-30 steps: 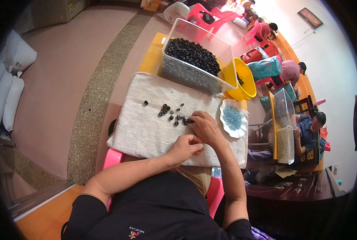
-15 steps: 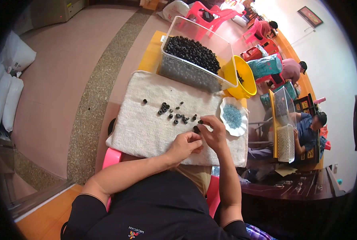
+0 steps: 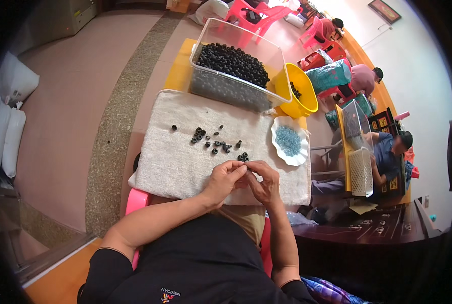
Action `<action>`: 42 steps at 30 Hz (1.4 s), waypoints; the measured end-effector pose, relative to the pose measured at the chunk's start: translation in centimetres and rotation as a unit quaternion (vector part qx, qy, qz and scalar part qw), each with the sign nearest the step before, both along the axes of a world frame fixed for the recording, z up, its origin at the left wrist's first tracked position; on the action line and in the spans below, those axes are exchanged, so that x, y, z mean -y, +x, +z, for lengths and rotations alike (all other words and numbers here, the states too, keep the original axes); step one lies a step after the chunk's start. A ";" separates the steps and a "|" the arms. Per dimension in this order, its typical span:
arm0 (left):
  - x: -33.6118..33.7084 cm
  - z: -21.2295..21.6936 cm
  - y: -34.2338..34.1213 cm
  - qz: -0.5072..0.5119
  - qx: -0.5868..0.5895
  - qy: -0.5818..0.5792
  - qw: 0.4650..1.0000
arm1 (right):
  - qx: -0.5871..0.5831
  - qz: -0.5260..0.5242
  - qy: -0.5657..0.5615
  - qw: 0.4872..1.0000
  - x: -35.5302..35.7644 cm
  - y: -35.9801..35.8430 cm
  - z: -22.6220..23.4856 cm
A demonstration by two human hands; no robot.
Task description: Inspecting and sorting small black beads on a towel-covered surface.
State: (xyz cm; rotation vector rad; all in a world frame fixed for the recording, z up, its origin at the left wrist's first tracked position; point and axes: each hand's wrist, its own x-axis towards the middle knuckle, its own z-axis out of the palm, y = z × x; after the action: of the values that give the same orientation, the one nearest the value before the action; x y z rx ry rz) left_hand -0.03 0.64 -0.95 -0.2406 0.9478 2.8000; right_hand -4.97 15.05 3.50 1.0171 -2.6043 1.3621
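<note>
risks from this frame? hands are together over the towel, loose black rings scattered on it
1. The left hand and right hand meet at the fingertips near the towel's front edge; anything dropped there might roll off into the lap.
2. The loose black rings lie unconfined, so a sweeping wrist could scatter them.
3. The white scalloped dish of small blue pieces sits close to the right hand; an elbow move might tip it.

Likely a sorting workshop: bead-filled bin (image 3: 231, 71), other seated workers (image 3: 390, 152).

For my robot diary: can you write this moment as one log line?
left hand and right hand: fingers together, pinching something small | black rings: on white towel
</note>
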 end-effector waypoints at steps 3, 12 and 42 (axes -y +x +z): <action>0.3 0.2 0.0 -0.024 0.005 0.001 1.000 | -0.001 -0.022 0.007 1.000 -0.1 0.4 -0.3; 0.1 0.1 0.0 -0.005 -0.001 0.022 1.000 | 0.081 -0.038 -0.058 0.994 -0.1 1.2 -1.6; 0.0 0.5 0.1 0.026 0.019 -0.020 0.999 | 0.029 -0.023 -0.087 0.995 -1.2 1.9 -1.9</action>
State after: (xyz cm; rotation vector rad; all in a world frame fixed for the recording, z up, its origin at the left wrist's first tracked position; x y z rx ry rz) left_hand 0.10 0.62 -0.42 -0.3273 1.0039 2.8149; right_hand -3.05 16.20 1.56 0.9001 -2.4771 1.5975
